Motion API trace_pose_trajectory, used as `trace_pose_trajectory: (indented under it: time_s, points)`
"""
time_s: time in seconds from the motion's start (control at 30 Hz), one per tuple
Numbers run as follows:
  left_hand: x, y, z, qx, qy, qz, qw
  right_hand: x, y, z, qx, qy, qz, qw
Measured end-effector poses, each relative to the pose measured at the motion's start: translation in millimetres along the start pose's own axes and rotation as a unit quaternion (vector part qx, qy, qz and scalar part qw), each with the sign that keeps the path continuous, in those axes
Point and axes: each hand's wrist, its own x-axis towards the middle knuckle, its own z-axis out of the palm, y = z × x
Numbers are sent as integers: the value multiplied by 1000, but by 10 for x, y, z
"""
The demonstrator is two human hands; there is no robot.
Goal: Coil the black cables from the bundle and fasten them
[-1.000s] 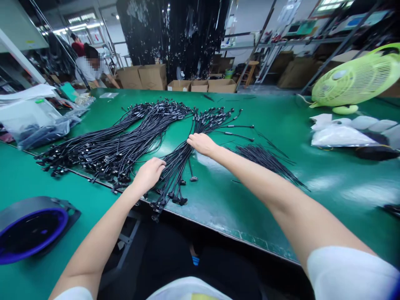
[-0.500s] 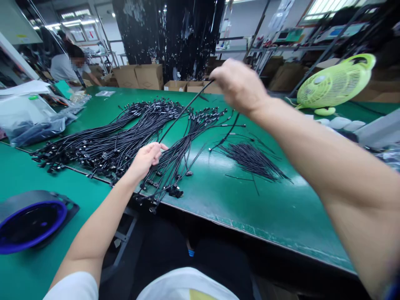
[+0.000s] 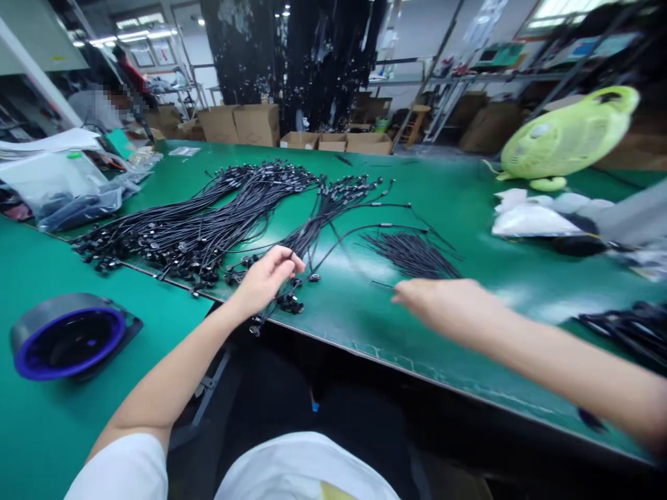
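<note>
My left hand (image 3: 271,276) rests at the near end of a small bundle of black cables (image 3: 328,208), thumb and fingers pinched on a black cable. The connectors beneath it are partly hidden. Lower down to the right, my right hand (image 3: 442,300) is smeared by motion. Its closed fingertips meet the end of a thin black cable tie (image 3: 382,283) lying on the green table. Just behind that hand is a pile of similar black cable ties (image 3: 411,254). A larger heap of black cables (image 3: 208,219) spreads to the left.
A green fan (image 3: 567,135) stands at the right rear, near white bundles (image 3: 536,214). More black items (image 3: 630,330) lie at the right. A purple-rimmed round object (image 3: 70,340) sits at left, below plastic bags (image 3: 78,191). Cardboard boxes (image 3: 240,125) and a person (image 3: 99,107) are behind the table.
My right hand has come down from high above the table, letting go of the raised cable, to the loose cable tie. My left hand has shifted slightly right, and the view has turned a little.
</note>
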Motion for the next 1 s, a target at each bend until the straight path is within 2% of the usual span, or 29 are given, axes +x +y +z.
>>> trace_pose_trajectory:
  time_s: [0.03,0.1,0.17,0.23,0.3,0.37,0.47,0.57,0.67,0.73,0.87,1.0]
  points:
    - [-22,24,191,50,-13,23,998,-73,-246,16,-10,-43,-32,999]
    - [-103,55,526,86,-93,32,991,-99,-586,-29,-24,-76,-53,995]
    - [-208,72,725,32,-194,-15,980,-32,-656,-133,-25,-65,-25,997]
    - [-290,95,761,-71,-237,-83,965,16,-490,-222,0,-50,10,999]
    - [-334,139,672,-187,-218,-128,949,-24,-212,-237,65,-51,23,996]
    - [-357,201,519,-286,-182,-154,928,-143,52,-166,142,-49,42,988]
    - [-386,297,281,-395,-74,-166,900,-383,299,35,217,-30,84,972]
    - [-393,335,127,-440,39,-147,885,-595,339,216,201,13,92,975]
    - [-346,272,110,-419,63,-167,890,-709,154,281,103,52,64,991]
    - [-297,187,182,-377,60,-178,907,-718,-79,270,69,47,-7,996]
    - [-260,15,459,-271,33,-156,949,-613,-591,243,141,-17,-163,976]
    - [-327,-85,669,-211,-41,-161,963,-481,-834,290,201,-39,-192,960]
